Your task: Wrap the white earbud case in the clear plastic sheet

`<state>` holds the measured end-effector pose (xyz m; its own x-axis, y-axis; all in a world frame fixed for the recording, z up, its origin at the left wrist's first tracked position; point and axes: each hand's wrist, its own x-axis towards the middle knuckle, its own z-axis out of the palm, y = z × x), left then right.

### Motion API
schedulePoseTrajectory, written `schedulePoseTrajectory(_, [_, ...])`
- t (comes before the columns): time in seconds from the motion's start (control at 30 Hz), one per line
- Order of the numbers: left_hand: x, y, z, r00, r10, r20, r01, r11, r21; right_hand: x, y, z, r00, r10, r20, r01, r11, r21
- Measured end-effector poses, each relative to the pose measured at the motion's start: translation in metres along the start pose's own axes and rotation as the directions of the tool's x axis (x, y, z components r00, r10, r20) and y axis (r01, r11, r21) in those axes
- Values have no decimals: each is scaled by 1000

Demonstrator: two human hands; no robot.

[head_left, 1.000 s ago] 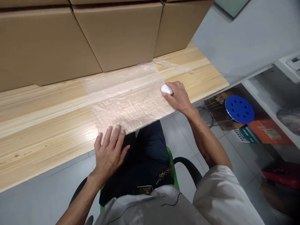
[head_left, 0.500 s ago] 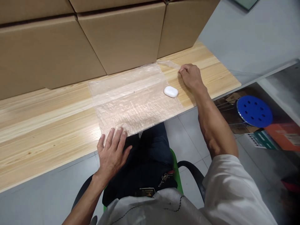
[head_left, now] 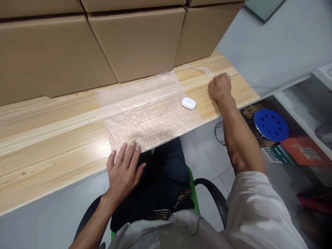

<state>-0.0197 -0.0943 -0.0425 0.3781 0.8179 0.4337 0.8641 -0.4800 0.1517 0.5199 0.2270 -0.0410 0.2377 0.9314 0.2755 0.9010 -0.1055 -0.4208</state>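
A clear plastic sheet [head_left: 145,110] lies flat on the wooden table [head_left: 52,138]. A small white oval case [head_left: 188,103] rests on the sheet's right edge. My left hand [head_left: 123,169] lies flat with spread fingers, its fingertips pressing the sheet's near edge. My right hand [head_left: 220,86] is curled into a fist on the table, to the right of the case and apart from it. A thin strip of clear film [head_left: 199,69] runs from near the sheet's far corner to this fist, which seems to pinch its end.
Large cardboard boxes [head_left: 137,38] stand along the back of the table. To the right, below the table's end, are a blue perforated stool [head_left: 271,124], an orange box [head_left: 306,152] and shelving. I sit on a green chair [head_left: 193,193].
My right hand let go of the white case, left it on the sheet, went to the film strip and drew it to the right. My left hand stayed put.
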Motion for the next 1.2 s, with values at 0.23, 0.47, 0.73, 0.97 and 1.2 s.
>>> schedulePoseTrajectory(0.23, [0, 1, -1, 1000, -15, 8, 15, 1000, -22, -5, 4, -4, 986, 150, -77, -153, 988, -29])
schedulePoseTrajectory(0.47, [0, 0, 0, 1000, -24, 6, 24, 1000, -13, -12, 1, -4, 987, 148, -59, -153, 984, -86])
schedulePoseTrajectory(0.73, [-5, -15, 7, 998, 49, -47, -50, 999, -22, -17, -19, -14, 957, 267, -116, -282, 949, -142])
schedulePoseTrajectory(0.97, [-6, -23, 19, 990, 89, -108, -91, 996, -13, -25, -24, -18, 979, 194, -60, -199, 974, -105])
schedulePoseTrajectory(1.2, [-2, -18, 20, 979, 94, -182, -86, 995, 53, -21, -1, -4, 981, 31, -192, -28, 999, 22])
